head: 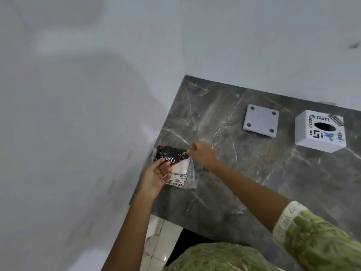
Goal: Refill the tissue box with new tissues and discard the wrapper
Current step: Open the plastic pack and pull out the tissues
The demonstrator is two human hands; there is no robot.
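Observation:
A tissue pack (178, 165) in a black, red and clear plastic wrapper lies at the left edge of the dark marble counter (244, 173), white tissues showing through it. My left hand (156, 177) grips the pack's near left side. My right hand (201, 153) pinches the wrapper's far right corner with closed fingers. The white cube tissue box (320, 132), covered in stickers, stands upright at the far right with its oval slot dark. Its grey base plate (260, 121) lies separately on the counter to the box's left, four round pads facing up.
White walls meet at the counter's far left corner. Left of the counter's edge and below its near edge is pale tiled floor (156, 241). My green patterned sleeve (316, 237) fills the lower right.

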